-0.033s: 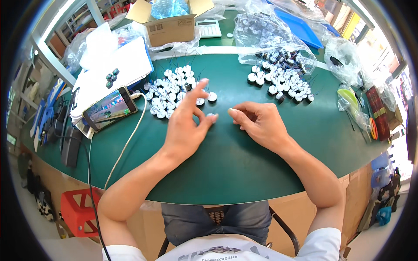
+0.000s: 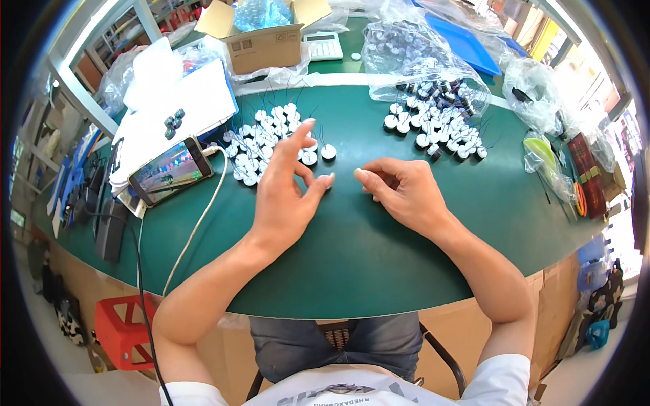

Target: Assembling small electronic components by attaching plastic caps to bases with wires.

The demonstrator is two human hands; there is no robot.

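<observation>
My left hand hovers over the green table with the index finger stretched out and the thumb apart; nothing shows between them. Just beyond it lies a group of small round white-topped parts with black sides and thin wires. One such part stands a little apart, right of the left fingertips. My right hand is closed, thumb pressed toward the bent fingers; whatever it may hold is hidden. Beyond it sits a second group of the same parts, spilling from a clear plastic bag.
A phone leans at the left, its white cable running across the table. White sheets hold several small dark pieces. A cardboard box, a calculator and a blue tray stand behind. Tools and bags lie right.
My left hand has shifted very slightly, its index fingertip a bit to the left. The right hand stays in place.
</observation>
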